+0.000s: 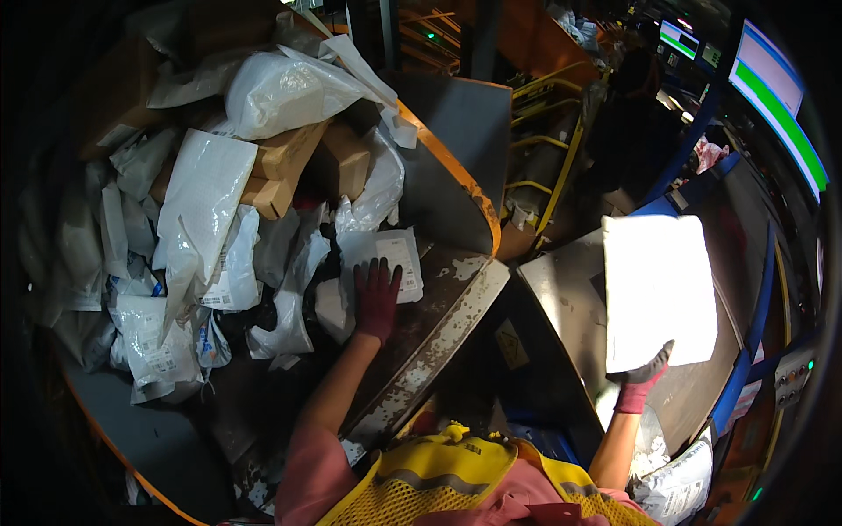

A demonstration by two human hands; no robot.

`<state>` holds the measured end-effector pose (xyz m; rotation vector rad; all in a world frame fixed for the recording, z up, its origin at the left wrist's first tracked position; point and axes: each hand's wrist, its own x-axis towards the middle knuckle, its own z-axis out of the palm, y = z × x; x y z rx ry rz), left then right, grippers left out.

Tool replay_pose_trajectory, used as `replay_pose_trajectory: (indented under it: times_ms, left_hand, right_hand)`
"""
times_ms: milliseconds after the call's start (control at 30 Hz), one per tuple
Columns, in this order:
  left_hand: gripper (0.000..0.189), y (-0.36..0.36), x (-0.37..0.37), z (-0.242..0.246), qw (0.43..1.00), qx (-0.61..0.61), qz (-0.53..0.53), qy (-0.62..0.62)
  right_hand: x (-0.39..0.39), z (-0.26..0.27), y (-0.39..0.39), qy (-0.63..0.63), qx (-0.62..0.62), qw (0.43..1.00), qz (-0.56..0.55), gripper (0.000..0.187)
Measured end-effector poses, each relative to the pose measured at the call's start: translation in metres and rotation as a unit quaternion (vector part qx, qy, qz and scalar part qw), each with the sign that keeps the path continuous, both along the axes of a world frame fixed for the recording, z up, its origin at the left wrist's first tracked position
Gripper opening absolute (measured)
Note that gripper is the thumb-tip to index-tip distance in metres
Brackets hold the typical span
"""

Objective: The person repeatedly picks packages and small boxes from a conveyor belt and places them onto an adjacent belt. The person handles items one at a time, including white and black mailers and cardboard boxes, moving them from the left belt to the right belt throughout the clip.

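My left hand, in a dark red and black work glove, lies spread on a grey-white mailer that bears a printed label. That mailer is at the right edge of a big heap of parcels. Out to the right, my right hand, gloved the same way, grips the lower edge of a flat white package. Bright light washes out the package's face, so no marks on it can be read. It is held over a metal conveyor surface; whether it touches the surface I cannot tell.
Plastic mailers and cardboard boxes pile up at left. A worn metal ledge and an orange-edged panel border them. More bagged parcels lie at lower right. Monitors and a button box stand right.
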<state>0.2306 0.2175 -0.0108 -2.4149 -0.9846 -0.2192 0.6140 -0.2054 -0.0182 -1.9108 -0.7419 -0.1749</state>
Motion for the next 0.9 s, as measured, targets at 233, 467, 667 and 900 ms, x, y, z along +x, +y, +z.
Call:
replay_pose_trajectory:
  times_ms: [233, 467, 667, 900]
  left_hand:
    - [0.043, 0.017, -0.002, -0.041, 0.989, -0.095, -0.043, -0.101]
    - [0.052, -0.132, 0.013, -0.030, 0.935, -0.166, -0.246, -0.195]
    - [0.068, -0.147, -0.006, -0.008, 0.905, -0.248, -0.284, -0.198]
    - [0.103, -0.036, -0.055, 0.002, 0.942, -0.073, 0.234, -0.227]
  right_hand:
    - [-0.010, 0.011, -0.013, 0.457, 0.594, 0.661, 0.041, 0.055]
    - [-0.177, 0.020, 0.116, 0.672, 0.205, 0.620, 0.348, 0.050]
    - [-0.202, 0.021, 0.141, 0.624, 0.146, 0.721, 0.264, 0.035]
    - [-0.151, -0.001, 0.104, 0.600, 0.396, 0.655, 0.231, 0.041]
